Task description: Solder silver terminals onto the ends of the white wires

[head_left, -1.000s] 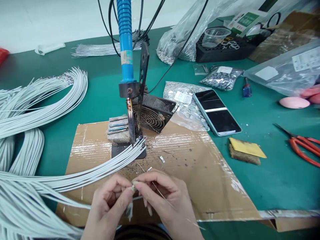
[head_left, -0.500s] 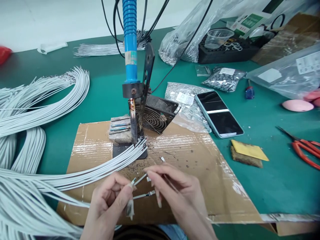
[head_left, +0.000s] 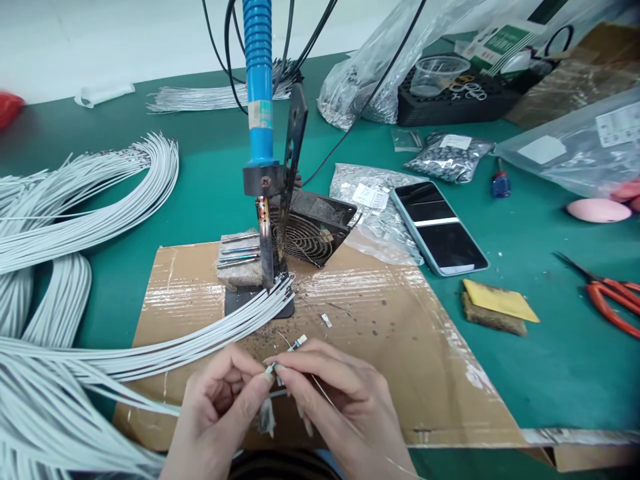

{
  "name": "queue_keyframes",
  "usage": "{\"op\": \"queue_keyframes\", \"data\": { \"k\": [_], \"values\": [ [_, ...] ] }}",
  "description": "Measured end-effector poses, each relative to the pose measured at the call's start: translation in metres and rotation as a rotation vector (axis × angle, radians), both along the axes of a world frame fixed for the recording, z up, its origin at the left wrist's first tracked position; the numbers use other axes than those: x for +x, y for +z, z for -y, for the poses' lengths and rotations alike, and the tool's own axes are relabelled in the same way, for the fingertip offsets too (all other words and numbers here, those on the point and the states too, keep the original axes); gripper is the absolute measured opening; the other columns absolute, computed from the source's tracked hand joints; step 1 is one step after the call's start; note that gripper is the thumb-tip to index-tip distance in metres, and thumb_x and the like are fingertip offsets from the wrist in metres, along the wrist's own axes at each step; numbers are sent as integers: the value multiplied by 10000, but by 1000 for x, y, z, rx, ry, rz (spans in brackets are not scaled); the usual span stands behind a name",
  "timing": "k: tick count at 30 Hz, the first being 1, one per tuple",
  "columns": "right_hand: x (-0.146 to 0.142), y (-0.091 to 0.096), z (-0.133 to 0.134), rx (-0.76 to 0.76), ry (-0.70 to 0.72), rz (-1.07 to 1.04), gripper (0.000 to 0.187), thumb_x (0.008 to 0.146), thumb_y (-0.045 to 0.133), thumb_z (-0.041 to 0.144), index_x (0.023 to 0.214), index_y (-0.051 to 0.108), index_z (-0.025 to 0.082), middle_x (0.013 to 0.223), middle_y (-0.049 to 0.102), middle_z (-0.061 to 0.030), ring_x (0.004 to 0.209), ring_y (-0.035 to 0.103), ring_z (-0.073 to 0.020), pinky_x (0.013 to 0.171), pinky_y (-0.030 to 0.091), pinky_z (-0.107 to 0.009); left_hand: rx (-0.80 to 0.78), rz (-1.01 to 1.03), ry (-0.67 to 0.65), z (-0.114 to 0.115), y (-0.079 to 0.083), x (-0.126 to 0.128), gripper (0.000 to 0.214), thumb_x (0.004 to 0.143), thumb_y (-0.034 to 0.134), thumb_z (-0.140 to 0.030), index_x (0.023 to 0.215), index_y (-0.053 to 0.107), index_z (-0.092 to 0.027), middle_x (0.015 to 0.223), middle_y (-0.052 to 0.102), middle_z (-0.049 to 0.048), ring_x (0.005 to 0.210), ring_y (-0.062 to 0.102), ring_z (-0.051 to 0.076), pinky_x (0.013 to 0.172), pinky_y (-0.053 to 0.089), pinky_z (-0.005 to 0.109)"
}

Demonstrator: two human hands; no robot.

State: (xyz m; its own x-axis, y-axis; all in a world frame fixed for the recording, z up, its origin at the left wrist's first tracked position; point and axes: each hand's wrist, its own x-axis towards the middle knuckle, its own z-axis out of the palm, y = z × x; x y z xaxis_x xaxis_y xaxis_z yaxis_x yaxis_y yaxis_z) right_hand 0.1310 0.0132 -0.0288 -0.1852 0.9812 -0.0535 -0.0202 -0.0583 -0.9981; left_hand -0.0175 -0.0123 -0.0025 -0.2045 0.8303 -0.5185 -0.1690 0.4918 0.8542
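Near the front of the cardboard, my left hand (head_left: pixel 223 403) is closed, pinching a white cable end (head_left: pixel 271 368) between thumb and forefinger. A pale crumpled scrap (head_left: pixel 267 417) hangs below those fingers. My right hand (head_left: pixel 345 393) is closed too, its thumb and forefinger meeting the cable's exposed tip. A thin silvery wire (head_left: pixel 324 392) passes through the right hand and trails to the lower right. Just beyond the right fingers shows a small metal connector (head_left: pixel 299 343) on a cable. What the right hand's curled fingers hold is partly hidden.
A blue soldering iron (head_left: pixel 259 133) stands clamped upright over the cardboard (head_left: pixel 380 373), beside a small black fan (head_left: pixel 305 237). White cable bundles (head_left: pixel 125 200) fill the left. To the right lie a phone (head_left: pixel 440 230), a yellow sponge (head_left: pixel 500 300) and red-handled scissors (head_left: pixel 613 300).
My right fingertips have moved left and slightly down to meet the cable end at my left fingertips. The metal connector now shows above the right fingers instead of below them.
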Motion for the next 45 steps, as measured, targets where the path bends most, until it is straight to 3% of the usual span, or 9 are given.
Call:
{"op": "queue_keyframes", "data": {
  "k": [8, 11, 16, 21, 24, 27, 30, 40, 45],
  "values": [
    [3, -2, -2, 35, 27, -2, 171, 900, 752, 195, 963, 881, 287, 720, 722, -19, 601, 614, -131, 539, 464, -218, 38, -75, 4, -1, 0, 3, 503, 665, 890, -621, 627, 676, -168, 528, 423, -81, 499, 272, 69, 441, 209, 186],
    [-2, -4, 1, 37, -53, -57, 159, 869, 760, 193, 905, 886, 283, 647, 685, -9, 557, 582, -120, 496, 438, -204, 43, -69, 16, -1, 0, 5, 513, 652, 894, -629, 638, 677, -164, 516, 473, -71, 479, 345, 65, 454, 274, 176],
    [-11, -8, 5, -267, -123, -248, 81, 799, 807, 259, 771, 874, 223, 646, 629, 2, 430, 496, -63, 404, 387, -182, 87, -120, 7, 0, -3, 5, 462, 664, 906, -582, 637, 699, -171, 548, 557, -35, 502, 446, 95, 488, 355, 200],
    [0, -6, -5, -461, 92, -318, 199, 711, 875, 362, 682, 841, 168, 490, 557, 27, 309, 460, -63, 305, 333, -169, 107, -195, -100, 7, -10, -4, 385, 750, 863, -505, 642, 704, -172, 566, 526, -18, 543, 410, 117, 501, 307, 226],
    [8, 2, -11, -323, 151, -135, 81, 737, 838, 244, 685, 848, 183, 545, 601, 11, 366, 500, -69, 339, 374, -171, 93, -218, -174, 9, -13, -11, 388, 822, 788, -518, 668, 700, -173, 572, 486, -20, 547, 368, 118, 494, 250, 233],
    [14, 10, -13, -146, 182, 4, 144, 824, 747, 203, 744, 865, 216, 589, 624, 3, 436, 525, -80, 378, 383, -172, 106, -276, -216, 8, -12, -13, 343, 836, 775, -452, 656, 688, -174, 548, 473, -28, 533, 370, 116, 507, 256, 236],
    [16, 14, -14, -136, 206, 16, 163, 842, 732, 209, 745, 863, 222, 592, 633, 0, 463, 530, -89, 399, 392, -182, 109, -319, -208, 6, -10, -11, 302, 826, 776, -401, 641, 681, -183, 544, 492, -25, 526, 390, 118, 507, 275, 232],
    [-18, 12, 13, -441, -245, -174, 190, 729, 849, 340, 645, 780, 185, 490, 571, 26, 386, 476, -76, 383, 424, -184, 182, -496, -133, 8, -12, 10, 473, 878, 714, -518, 549, 586, -203, 488, 429, -40, 479, 341, 114, 485, 271, 269],
    [-28, -1, 21, -174, -354, -104, 144, 817, 782, 282, 696, 820, 214, 562, 599, 21, 433, 535, -84, 407, 430, -171, 138, -278, -77, 2, -8, 10, 462, 844, 754, -569, 618, 647, -180, 553, 519, -21, 520, 410, 111, 483, 317, 229]
  ]
}}
